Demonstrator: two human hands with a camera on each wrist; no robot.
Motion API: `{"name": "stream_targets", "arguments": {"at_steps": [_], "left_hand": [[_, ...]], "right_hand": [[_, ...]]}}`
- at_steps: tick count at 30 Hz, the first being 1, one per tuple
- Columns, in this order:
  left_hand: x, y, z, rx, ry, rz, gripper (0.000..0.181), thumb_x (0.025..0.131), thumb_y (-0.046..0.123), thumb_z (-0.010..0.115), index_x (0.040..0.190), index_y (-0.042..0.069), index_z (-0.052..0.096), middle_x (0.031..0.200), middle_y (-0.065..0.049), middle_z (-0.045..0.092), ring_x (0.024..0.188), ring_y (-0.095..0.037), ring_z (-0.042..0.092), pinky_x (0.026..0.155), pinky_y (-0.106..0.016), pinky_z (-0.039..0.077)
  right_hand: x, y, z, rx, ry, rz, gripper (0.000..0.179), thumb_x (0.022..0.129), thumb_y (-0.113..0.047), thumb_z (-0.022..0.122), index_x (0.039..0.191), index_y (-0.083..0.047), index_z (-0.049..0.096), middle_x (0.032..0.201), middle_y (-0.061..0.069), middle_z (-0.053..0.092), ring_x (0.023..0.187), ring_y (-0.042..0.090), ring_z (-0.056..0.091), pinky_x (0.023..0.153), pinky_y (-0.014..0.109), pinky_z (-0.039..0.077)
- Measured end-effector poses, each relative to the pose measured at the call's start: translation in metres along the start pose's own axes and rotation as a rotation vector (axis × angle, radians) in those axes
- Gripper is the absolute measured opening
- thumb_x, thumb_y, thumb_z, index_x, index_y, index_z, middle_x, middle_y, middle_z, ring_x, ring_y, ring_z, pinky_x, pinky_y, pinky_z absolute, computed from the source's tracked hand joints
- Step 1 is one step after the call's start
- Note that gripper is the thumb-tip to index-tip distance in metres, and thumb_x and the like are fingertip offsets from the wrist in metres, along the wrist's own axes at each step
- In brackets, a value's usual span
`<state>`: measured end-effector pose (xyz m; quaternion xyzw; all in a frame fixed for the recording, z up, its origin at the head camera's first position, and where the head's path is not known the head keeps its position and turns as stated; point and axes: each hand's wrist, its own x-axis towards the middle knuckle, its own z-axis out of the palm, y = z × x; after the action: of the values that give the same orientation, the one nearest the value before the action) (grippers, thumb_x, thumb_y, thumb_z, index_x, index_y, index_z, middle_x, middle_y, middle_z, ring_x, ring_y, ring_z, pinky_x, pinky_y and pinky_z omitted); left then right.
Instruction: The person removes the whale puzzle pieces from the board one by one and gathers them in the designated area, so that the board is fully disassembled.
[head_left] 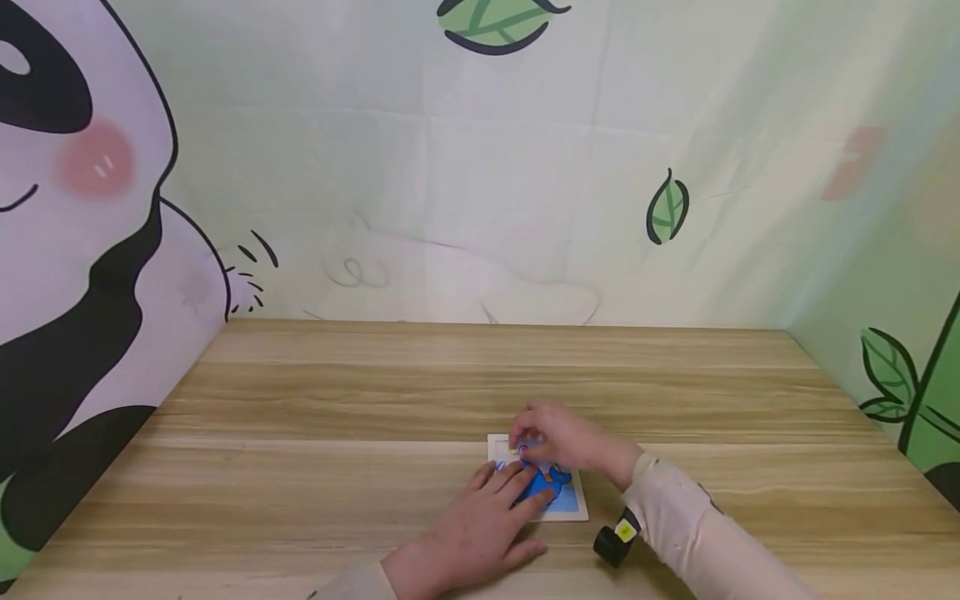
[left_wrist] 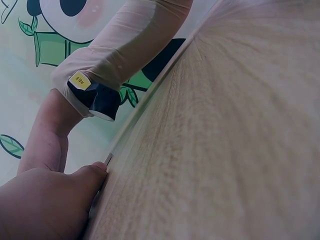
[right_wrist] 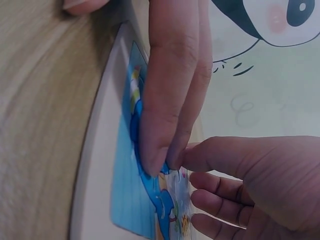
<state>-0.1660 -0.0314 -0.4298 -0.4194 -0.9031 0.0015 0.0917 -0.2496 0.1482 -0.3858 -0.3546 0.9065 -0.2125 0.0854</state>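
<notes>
A small white-framed picture puzzle (head_left: 567, 498) lies on the wooden table, showing a blue sea animal on light blue. My left hand (head_left: 480, 521) rests palm down with its fingers spread, fingertips pressing on the blue figure. At the far side of the frame, my right hand (head_left: 562, 435) has curled fingers and pinches a small colourful puzzle piece (head_left: 522, 450), mostly hidden by the fingers. In the right wrist view, the right thumb (right_wrist: 210, 154) meets the left fingertips above the picture (right_wrist: 132, 195). The left wrist view shows the left thumb at the puzzle's edge.
A black wrist camera (head_left: 613, 543) with a yellow label hangs under the right sleeve, just above the wooden table (head_left: 337, 392). Behind the table stands a pale wall (head_left: 487, 167) printed with leaves; a panda drawing (head_left: 67, 250) covers the left side.
</notes>
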Motion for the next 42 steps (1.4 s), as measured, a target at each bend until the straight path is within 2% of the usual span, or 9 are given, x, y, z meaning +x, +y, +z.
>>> {"name": "stream_targets", "arguments": {"at_steps": [11,17,22,31,42], "left_hand": [[-0.001,-0.001,0.002,-0.001,0.021,0.014,0.058,0.098,0.058,0.035,0.144,0.024,0.044,0.148,-0.007,0.045,0.137,-0.026,0.043,0.108,-0.049,0.039],[-0.001,-0.001,0.001,-0.009,-0.001,0.007,0.058,0.098,0.057,0.034,0.144,0.024,0.043,0.149,-0.007,0.044,0.139,-0.026,0.041,0.109,-0.049,0.038],[-0.001,-0.001,-0.001,-0.027,-0.028,0.001,0.058,0.099,0.057,0.033,0.145,0.024,0.042,0.151,-0.006,0.042,0.14,-0.025,0.038,0.11,-0.049,0.037],[-0.001,-0.001,0.0,-0.011,0.0,0.015,0.058,0.099,0.057,0.033,0.145,0.024,0.041,0.15,-0.007,0.043,0.139,-0.025,0.04,0.109,-0.049,0.038],[-0.001,-0.001,0.001,-0.019,-0.003,0.008,0.058,0.099,0.057,0.034,0.145,0.024,0.042,0.149,-0.007,0.044,0.139,-0.025,0.041,0.109,-0.05,0.038]], "right_hand": [[-0.001,-0.002,-0.002,0.007,-0.017,0.011,0.013,0.084,-0.006,0.069,0.095,-0.013,0.065,0.095,0.002,0.057,0.091,0.018,0.052,0.081,0.03,0.045],[-0.002,-0.002,-0.003,0.004,-0.014,0.002,0.014,0.085,-0.004,0.067,0.097,-0.01,0.065,0.097,0.003,0.061,0.093,0.019,0.055,0.084,0.033,0.048],[0.0,-0.001,-0.003,0.02,0.018,0.007,0.017,0.086,-0.003,0.066,0.103,-0.005,0.067,0.099,0.005,0.066,0.092,0.018,0.06,0.085,0.034,0.053],[0.0,0.005,-0.002,0.0,0.052,0.005,0.012,0.087,-0.006,0.067,0.098,-0.004,0.069,0.094,0.004,0.068,0.089,0.015,0.063,0.08,0.026,0.053],[-0.002,0.008,-0.002,0.062,0.075,0.043,0.012,0.087,-0.003,0.066,0.099,-0.005,0.07,0.093,0.002,0.069,0.085,0.01,0.061,0.078,0.023,0.052]]}}
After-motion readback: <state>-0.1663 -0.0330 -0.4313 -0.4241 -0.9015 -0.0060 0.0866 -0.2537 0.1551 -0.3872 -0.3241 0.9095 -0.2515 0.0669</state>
